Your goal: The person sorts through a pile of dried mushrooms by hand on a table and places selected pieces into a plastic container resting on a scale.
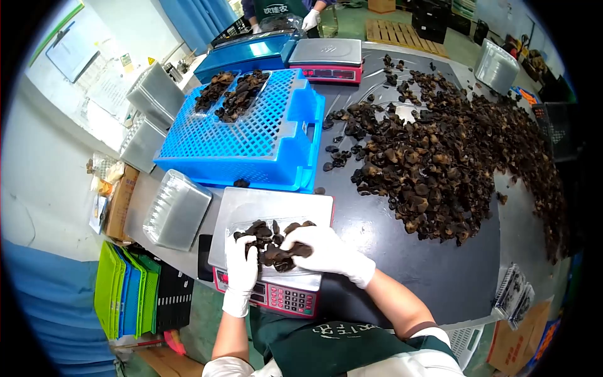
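Observation:
Dark wood ear mushrooms lie in a clear plastic tray on the steel plate of a red-framed weighing scale, close in front of me. My right hand, in a white glove, reaches over the tray from the right, its fingers closed on a brown-black wood ear mushroom. At the tray's left side is my gloved left hand. Its thumb and fingers are bent together beside the mushrooms, and what lies between them is hidden.
A large heap of mushrooms spreads over the table's right side. Two filled trays sit on an upturned blue crate. Stacked clear trays stand left of my scale. Another scale and a co-worker's gloved hand are farther back.

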Demonstrator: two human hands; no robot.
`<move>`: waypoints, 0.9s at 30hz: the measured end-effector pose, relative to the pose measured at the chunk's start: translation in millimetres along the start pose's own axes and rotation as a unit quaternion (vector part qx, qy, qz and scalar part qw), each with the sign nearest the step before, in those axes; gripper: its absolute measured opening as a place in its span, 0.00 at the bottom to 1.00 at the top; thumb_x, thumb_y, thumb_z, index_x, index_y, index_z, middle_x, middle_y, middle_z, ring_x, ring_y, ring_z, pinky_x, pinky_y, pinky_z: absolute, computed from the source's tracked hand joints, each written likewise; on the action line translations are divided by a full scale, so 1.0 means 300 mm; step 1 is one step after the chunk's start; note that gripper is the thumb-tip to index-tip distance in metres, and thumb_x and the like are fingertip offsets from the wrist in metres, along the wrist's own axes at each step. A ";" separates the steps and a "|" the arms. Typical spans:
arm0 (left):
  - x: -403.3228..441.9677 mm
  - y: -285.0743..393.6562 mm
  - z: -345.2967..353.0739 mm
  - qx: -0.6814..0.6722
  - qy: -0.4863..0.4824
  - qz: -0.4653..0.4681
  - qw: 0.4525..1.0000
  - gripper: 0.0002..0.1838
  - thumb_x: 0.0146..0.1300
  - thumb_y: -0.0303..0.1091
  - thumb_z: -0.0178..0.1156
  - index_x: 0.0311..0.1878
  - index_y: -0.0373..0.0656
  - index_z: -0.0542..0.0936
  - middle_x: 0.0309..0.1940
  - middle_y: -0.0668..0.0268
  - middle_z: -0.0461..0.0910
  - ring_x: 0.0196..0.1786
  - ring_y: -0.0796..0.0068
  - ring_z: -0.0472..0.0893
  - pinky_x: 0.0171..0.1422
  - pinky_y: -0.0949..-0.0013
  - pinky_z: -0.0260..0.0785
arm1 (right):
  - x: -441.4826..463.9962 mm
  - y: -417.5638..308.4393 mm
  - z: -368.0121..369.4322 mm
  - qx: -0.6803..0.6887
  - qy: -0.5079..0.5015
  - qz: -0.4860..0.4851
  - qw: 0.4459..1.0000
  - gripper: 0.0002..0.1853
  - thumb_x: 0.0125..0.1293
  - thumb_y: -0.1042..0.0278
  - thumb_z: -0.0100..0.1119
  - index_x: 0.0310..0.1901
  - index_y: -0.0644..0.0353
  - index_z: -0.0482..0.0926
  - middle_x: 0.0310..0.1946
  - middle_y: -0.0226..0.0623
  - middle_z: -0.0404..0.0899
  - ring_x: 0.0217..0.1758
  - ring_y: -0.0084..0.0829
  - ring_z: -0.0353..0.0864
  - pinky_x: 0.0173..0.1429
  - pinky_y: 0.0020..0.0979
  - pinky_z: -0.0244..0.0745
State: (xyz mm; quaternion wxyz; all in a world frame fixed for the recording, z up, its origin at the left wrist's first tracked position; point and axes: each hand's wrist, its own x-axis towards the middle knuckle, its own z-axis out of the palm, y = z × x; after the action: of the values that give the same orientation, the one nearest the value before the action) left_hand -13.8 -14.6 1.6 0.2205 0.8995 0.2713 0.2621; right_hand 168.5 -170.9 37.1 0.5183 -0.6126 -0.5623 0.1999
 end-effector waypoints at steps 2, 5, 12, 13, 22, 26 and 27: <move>0.010 0.005 -0.008 -0.075 0.000 -0.004 0.997 0.12 0.57 0.23 0.55 0.45 0.40 0.75 0.53 0.49 0.71 0.59 0.49 0.70 0.67 0.56 0.60 | 0.068 0.040 0.094 -0.065 -0.037 -0.041 0.996 0.09 0.53 0.64 0.62 0.37 0.51 0.81 0.33 0.37 0.79 0.38 0.40 0.79 0.42 0.39 0.74; 0.002 -0.005 -0.011 -0.178 0.017 -0.054 0.982 0.11 0.55 0.23 0.51 0.43 0.39 0.74 0.61 0.48 0.67 0.64 0.51 0.67 0.72 0.55 0.54 | 0.099 0.054 0.152 -0.210 -0.079 -0.078 0.971 0.12 0.50 0.59 0.66 0.38 0.46 0.83 0.40 0.36 0.74 0.49 0.40 0.73 0.52 0.42 0.69; 0.006 -0.081 -0.054 -0.358 0.040 -0.079 0.929 0.15 0.64 0.35 0.51 0.52 0.40 0.70 0.67 0.51 0.63 0.72 0.58 0.62 0.76 0.56 0.50 | 0.045 -0.019 -0.043 0.041 -0.042 0.010 0.998 0.32 0.43 0.57 0.72 0.55 0.52 0.80 0.52 0.43 0.75 0.58 0.43 0.70 0.63 0.43 0.67; 0.016 -0.105 -0.056 -0.384 0.033 -0.093 0.918 0.17 0.67 0.38 0.49 0.55 0.39 0.70 0.68 0.53 0.64 0.72 0.60 0.62 0.77 0.57 0.49 | 0.027 0.015 -0.065 0.008 0.005 -0.014 1.000 0.30 0.44 0.59 0.72 0.54 0.53 0.80 0.51 0.42 0.75 0.58 0.42 0.71 0.61 0.41 0.69; 0.095 -0.062 -0.050 -0.231 -0.110 0.031 0.966 0.40 0.56 0.50 0.63 0.70 0.41 0.65 0.68 0.52 0.65 0.72 0.53 0.63 0.75 0.54 0.53 | -0.038 0.019 0.012 -0.210 0.018 -0.016 0.977 0.38 0.51 0.51 0.69 0.62 0.61 0.71 0.58 0.50 0.71 0.63 0.51 0.68 0.68 0.48 0.61; 0.100 0.056 -0.053 0.055 -0.161 0.134 0.976 0.53 0.35 0.58 0.76 0.67 0.46 0.70 0.68 0.52 0.64 0.70 0.41 0.61 0.73 0.44 0.54 | -0.033 0.064 0.092 -0.285 0.006 0.027 0.958 0.42 0.49 0.47 0.70 0.64 0.61 0.69 0.58 0.48 0.70 0.62 0.49 0.66 0.70 0.47 0.57; 0.097 0.045 -0.041 0.046 -0.153 0.127 0.979 0.53 0.35 0.58 0.76 0.67 0.44 0.69 0.68 0.52 0.64 0.70 0.41 0.61 0.73 0.45 0.55 | -0.030 0.061 0.084 -0.275 0.006 0.030 0.961 0.41 0.50 0.48 0.70 0.63 0.62 0.69 0.57 0.47 0.71 0.62 0.48 0.66 0.69 0.47 0.58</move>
State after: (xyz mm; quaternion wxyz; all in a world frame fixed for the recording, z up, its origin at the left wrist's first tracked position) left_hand 4.8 -4.0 28.4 0.1824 0.9653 0.1295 0.1346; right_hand 154.0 -165.4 8.6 0.3271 -0.7490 -0.5741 0.0495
